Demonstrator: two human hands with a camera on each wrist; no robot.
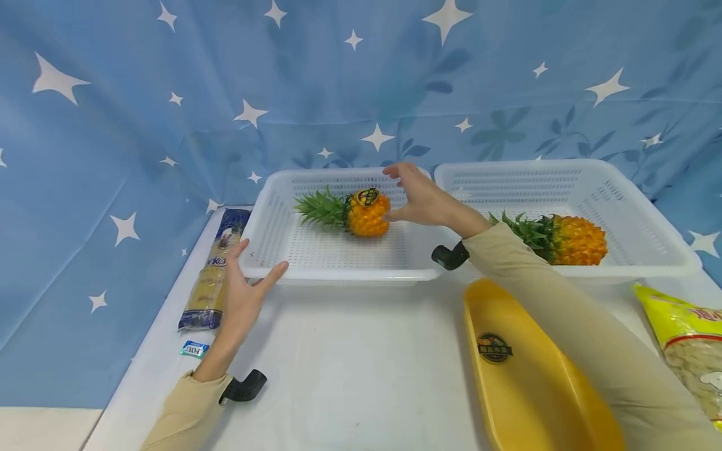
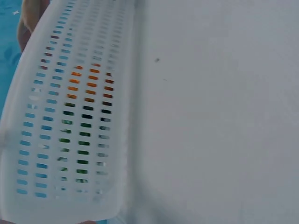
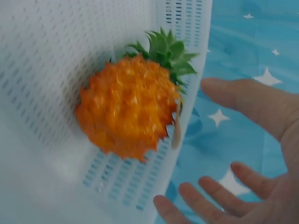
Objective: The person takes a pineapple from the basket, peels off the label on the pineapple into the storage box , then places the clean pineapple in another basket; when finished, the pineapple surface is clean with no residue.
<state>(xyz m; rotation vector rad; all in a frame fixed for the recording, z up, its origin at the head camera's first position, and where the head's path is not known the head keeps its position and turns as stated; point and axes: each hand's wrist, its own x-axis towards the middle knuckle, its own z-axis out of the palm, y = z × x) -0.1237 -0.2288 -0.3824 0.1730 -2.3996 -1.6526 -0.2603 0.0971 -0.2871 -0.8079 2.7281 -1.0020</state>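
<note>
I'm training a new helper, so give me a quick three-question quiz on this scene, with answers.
1. How many pineapples can you count in the two white baskets?

2. True or false: the left hand is gripping a pineapple.

3. Which of these lies nearest the small blue-green packet?
A) the yellow tray
B) the long blue-and-gold pack
C) the yellow bag at the far right

Key:
1. Two, one in each basket.
2. False; it is at a front corner of one of the white baskets.
3. B.

The right hand (image 3: pixel 282 198), fingers (image 3: pixel 202 201) spread, is near a white basket (image 3: pixel 37 60) holding an orange, green-leaved pineapple (image 3: pixel 128 107).
</note>
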